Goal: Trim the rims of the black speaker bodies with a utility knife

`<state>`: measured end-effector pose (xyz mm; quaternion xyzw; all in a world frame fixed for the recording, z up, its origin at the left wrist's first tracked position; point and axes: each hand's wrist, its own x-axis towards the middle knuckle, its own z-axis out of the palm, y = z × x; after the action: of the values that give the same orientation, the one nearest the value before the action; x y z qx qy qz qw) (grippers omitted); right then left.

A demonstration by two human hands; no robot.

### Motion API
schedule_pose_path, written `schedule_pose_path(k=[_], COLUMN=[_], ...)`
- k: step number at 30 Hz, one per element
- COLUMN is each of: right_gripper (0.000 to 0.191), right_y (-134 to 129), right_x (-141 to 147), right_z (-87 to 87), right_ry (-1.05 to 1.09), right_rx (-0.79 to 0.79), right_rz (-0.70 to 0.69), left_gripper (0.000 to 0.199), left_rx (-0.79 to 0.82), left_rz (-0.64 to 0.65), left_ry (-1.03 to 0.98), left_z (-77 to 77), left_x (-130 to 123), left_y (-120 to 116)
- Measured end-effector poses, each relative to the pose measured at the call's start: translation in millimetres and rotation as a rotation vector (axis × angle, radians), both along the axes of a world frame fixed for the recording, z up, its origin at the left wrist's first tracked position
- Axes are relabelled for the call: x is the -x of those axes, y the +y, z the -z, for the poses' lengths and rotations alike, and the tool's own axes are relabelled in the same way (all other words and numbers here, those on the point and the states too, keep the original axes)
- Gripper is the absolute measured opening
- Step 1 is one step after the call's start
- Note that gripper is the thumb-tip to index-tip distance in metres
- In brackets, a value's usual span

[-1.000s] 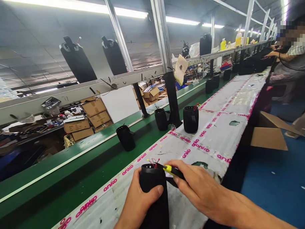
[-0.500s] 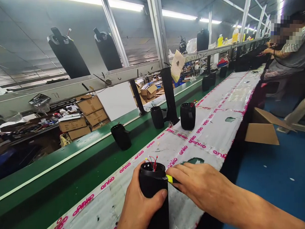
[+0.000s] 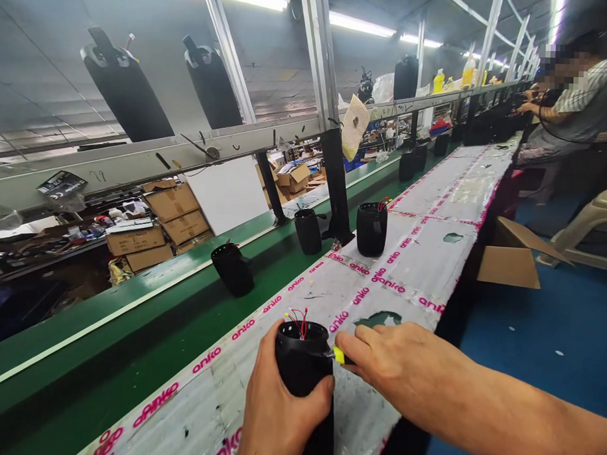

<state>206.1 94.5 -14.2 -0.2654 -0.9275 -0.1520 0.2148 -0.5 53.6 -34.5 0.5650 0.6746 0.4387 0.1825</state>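
My left hand [image 3: 287, 399] is wrapped round a black cylindrical speaker housing [image 3: 303, 360], thumb across its near side. The housing stands upright with an open top, small holes inside the rim and thin red and yellow-tipped wires sticking out. My right hand [image 3: 383, 356] is closed on a yellow-and-black utility knife [image 3: 339, 355]. Its thin blade touches or nearly touches the housing's right side, just under the rim; the exact contact is too small to tell. Most of the knife's handle is hidden by my fingers.
A similar housing [image 3: 372, 230] stands farther up the plastic-covered bench [image 3: 321, 288]. Others, one being a tilted housing [image 3: 232, 269], sit on the green conveyor belt [image 3: 180, 329]. A metal post [image 3: 335, 182] rises beyond. At right are a cardboard box [image 3: 511, 261], a stool [image 3: 592, 224] and a seated person [image 3: 576, 111].
The view has shifted slightly. My right hand and the knife have pulled a little away from the housing's rim, while my left hand keeps its grip.
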Motion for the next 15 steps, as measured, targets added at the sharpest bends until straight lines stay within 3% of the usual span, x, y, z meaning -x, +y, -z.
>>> schedule_pose_path(k=[4,8,11,15], right_gripper=[0.010,0.005,0.011,0.010], right_y=[4.9,9.3,9.7,9.1], right_x=[0.3,0.8,0.7,1.1], right_z=[3.6,8.1,6.5,1.0], right_ry=[0.020,0.172,0.305,0.191], right_rx=[0.066,0.297,0.427,0.435], right_rz=[-0.033,-0.133,-0.122,-0.106], left_gripper=[0.078,0.075,0.070,0.067], left_rx=[0.002,-0.041,-0.011,0.012], left_rz=[0.020,0.121,0.140,0.103], left_ry=[-0.001,-0.081,-0.129,-0.125], left_z=[-0.5,-2.0,-10.1,-22.7], left_x=[1.5,5.2,4.4,-1.2], left_y=[-0.6,-0.7,-2.4,-5.3])
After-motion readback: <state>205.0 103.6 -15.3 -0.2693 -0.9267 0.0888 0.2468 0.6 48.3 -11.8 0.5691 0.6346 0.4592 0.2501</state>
